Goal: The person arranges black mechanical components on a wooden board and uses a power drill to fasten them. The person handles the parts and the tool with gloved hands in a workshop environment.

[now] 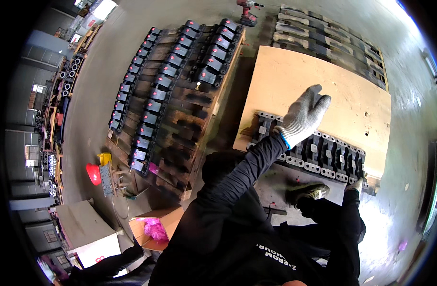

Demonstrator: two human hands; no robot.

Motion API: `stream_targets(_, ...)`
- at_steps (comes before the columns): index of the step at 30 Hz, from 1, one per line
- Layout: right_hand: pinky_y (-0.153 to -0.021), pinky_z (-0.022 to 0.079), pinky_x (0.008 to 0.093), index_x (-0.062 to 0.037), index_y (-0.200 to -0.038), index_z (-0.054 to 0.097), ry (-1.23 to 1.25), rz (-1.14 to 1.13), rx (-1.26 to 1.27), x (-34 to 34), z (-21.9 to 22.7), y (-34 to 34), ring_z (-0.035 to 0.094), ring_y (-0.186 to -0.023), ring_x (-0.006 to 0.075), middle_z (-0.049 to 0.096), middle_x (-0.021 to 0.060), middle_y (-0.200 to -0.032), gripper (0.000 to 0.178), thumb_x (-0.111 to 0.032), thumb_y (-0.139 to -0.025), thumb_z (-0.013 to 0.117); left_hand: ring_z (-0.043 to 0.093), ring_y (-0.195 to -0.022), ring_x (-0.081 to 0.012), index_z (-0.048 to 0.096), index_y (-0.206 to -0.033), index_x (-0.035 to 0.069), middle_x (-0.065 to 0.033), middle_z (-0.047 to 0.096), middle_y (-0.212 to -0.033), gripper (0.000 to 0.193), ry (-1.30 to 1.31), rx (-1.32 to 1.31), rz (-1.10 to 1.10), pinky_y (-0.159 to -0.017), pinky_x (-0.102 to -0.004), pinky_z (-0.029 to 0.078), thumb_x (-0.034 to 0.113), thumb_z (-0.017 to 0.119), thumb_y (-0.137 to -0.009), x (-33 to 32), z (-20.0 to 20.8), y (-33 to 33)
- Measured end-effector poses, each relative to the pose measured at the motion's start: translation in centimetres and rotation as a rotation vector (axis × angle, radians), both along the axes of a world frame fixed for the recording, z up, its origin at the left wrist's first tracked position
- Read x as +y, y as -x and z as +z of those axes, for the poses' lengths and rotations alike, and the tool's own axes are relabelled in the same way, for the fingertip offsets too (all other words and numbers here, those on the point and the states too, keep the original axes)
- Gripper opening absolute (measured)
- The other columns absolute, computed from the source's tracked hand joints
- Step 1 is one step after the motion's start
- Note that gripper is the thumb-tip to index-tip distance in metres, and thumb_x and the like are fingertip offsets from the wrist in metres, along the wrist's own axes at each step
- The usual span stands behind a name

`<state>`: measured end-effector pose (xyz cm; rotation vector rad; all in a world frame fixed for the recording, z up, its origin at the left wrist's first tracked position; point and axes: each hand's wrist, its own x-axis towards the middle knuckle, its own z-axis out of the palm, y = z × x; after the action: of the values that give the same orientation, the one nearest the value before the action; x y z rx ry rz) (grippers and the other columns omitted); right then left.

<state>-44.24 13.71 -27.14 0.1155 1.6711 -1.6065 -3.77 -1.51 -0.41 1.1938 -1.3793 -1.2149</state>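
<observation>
My left hand (304, 113), in a grey knit glove with a blue cuff edge, hovers over a tan board (333, 90). Its fingers are stretched out with the thumb apart, and it holds nothing. Just below it lies a row of black metal castings (316, 148) with holed end plates, set side by side along the board's near edge. At the right end of this row my gloved right hand (354, 185) touches the last casting. Its fingers are small and partly hidden there, so their grip does not show.
On the left, a wooden pallet (185, 138) bears three rows of black metal parts (159, 81). A red cordless power tool (247, 16) stands beyond it. Slatted pallets (323, 35) lie behind the board. An open carton (173, 221) with pink plastic and another person's dark sleeve (106, 262) are lower left.
</observation>
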Motion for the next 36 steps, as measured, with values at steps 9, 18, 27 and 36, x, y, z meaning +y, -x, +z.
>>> stream_targets(9, -0.113, 0.037, 0.042, 0.0118, -0.14, 0.041, 0.07, 0.017, 1.106, -9.0, 17.5, -8.0, 0.051, -0.128, 0.0326, 0.051, 0.0242, -0.14, 0.069, -0.028, -0.092, 0.069, 0.058, -0.094, -0.01, 0.058, -0.131, 0.0, -0.004, 0.065, -0.102, 0.04, 0.215, 0.104, 0.109, -0.082, -0.0254, 0.048, 0.027, 0.061, -0.103, -1.5, 4.8, -8.0)
stream_targets(18, -0.112, 0.04, 0.0348, -0.0015, -0.147, 0.043, 0.317, 0.708, 0.789, -10.1, 23.4, -21.4, 0.053, -0.13, 0.0213, 0.057, 0.014, -0.141, 0.047, -0.016, -0.104, 0.054, 0.057, -0.12, -0.0456, 0.046, -0.141, 0.005, -0.0297, 0.06, -0.126, 0.071, -0.369, -0.676, 0.545, -0.102, -0.0503, 0.045, 0.058, 0.055, -0.094, -6.2, -19.0, -30.4)
stream_targets(27, -0.108, 0.046, 0.0368, 0.0031, -0.141, 0.05, 0.217, 0.485, 0.604, -11.8, 23.4, -22.7, 0.059, -0.12, 0.0254, 0.061, 0.0182, -0.128, 0.042, -0.013, -0.103, 0.054, 0.046, -0.136, -0.0443, 0.031, -0.155, 0.009, -0.0273, 0.049, -0.146, 0.095, -0.661, -0.948, 0.732, -0.111, -0.0557, 0.034, 0.073, 0.051, -0.088, -13.4, -19.0, -36.9)
stream_targets(36, -0.112, 0.04, 0.0352, 0.0028, -0.14, 0.05, 0.132, 0.508, 0.548, -14.3, 22.4, -24.7, 0.052, -0.128, 0.0232, 0.055, 0.0163, -0.136, 0.044, -0.019, -0.103, 0.056, 0.055, -0.13, -0.0395, 0.036, -0.147, -0.003, -0.0295, 0.055, -0.14, 0.104, -0.657, -0.56, 0.807, -0.107, -0.0437, 0.045, 0.073, 0.063, -0.08, -18.9, -23.1, -39.0)
